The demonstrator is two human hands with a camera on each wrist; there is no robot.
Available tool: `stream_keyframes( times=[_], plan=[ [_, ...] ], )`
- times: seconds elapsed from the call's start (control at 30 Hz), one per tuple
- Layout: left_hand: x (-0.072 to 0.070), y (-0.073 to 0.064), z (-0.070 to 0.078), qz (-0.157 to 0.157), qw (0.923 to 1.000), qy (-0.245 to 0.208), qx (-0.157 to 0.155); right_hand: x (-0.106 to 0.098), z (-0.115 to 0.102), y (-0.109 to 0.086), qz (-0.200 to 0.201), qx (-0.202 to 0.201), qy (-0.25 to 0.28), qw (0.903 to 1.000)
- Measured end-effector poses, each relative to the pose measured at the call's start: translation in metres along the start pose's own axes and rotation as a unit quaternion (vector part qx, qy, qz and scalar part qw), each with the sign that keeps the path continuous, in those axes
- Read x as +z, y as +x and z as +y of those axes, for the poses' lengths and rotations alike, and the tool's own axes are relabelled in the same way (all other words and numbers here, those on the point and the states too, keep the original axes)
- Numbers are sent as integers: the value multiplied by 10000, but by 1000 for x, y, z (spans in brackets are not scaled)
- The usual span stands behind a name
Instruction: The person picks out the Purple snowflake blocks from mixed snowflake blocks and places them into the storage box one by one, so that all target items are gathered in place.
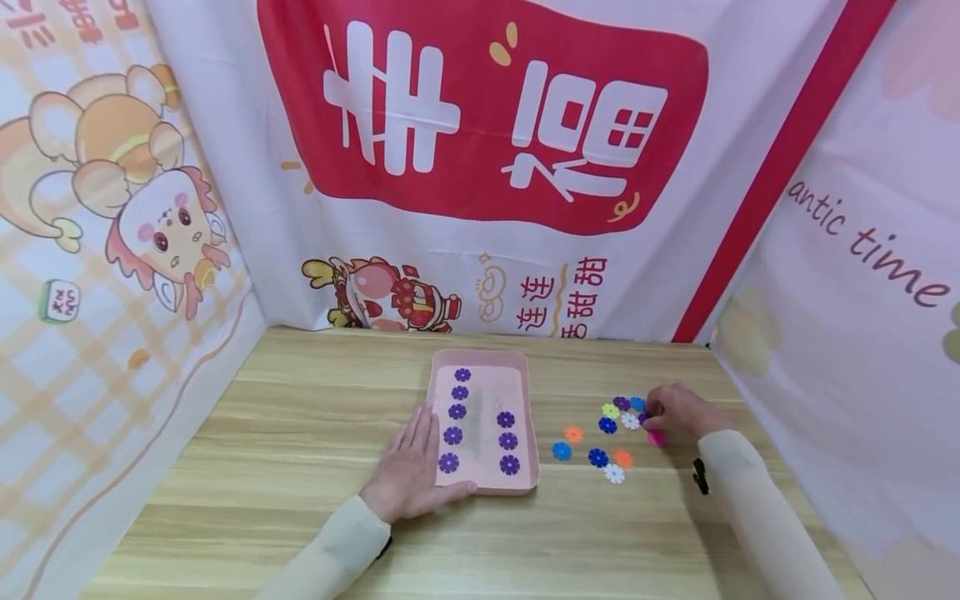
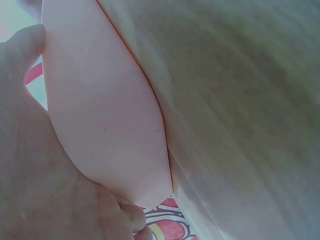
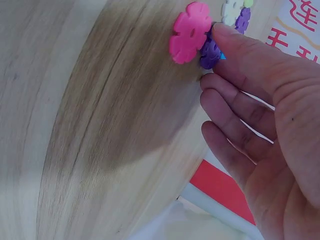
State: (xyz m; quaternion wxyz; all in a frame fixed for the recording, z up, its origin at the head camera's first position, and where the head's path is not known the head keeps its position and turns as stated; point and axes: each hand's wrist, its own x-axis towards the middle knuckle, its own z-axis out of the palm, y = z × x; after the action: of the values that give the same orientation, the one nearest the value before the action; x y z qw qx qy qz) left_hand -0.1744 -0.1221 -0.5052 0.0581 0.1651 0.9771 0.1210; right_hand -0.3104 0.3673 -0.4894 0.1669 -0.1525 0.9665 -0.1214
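A pink tray holds two columns of purple flower-shaped plastic discs, five on the left side and three on the right. My left hand rests against its near left corner, fingers straight along the left side and thumb along the front edge. In the left wrist view this hand lies along the tray's outer wall. Over at the loose discs, thumb and forefinger of my right hand pinch a purple flower disc. A pink flower disc lies right beside it.
Loose flower discs lie right of the tray: orange, light blue, dark blue, white and yellow-green among them. Printed cloth walls border the wooden table at the back and sides.
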Motion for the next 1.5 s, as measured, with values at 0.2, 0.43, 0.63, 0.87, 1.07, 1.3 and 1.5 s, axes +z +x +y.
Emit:
stream_keyframes(
  times=[0.2, 0.43, 0.63, 0.87, 1.07, 1.3, 1.5],
  plan=[
    [0, 0, -1, 40, 10000, 10, -6, -1, -3, 2, -34, 85, 88, 9999],
    [1, -1, -1, 66, 10000, -18, 4, 0, -1, 3, -60, 146, 195, 9997],
    [1, 0, 0, 80, 10000, -55, 21, -4, 0, -4, 133, -137, 197, 9996],
    [1, 0, 0, 40, 10000, -12, 5, -16, -8, -11, 59, -430, 78, 9990],
    [0, 0, 1, 45, 10000, -3, 26, -30, -25, -1, -71, -615, -178, 9979],
    [1, 1, -1, 88, 10000, -4, 27, -39, -59, 17, -201, -632, -291, 9974],
    [1, 1, -1, 108, 9999, 33, 40, -41, -94, 32, -205, -698, -221, 9971]
  ],
)
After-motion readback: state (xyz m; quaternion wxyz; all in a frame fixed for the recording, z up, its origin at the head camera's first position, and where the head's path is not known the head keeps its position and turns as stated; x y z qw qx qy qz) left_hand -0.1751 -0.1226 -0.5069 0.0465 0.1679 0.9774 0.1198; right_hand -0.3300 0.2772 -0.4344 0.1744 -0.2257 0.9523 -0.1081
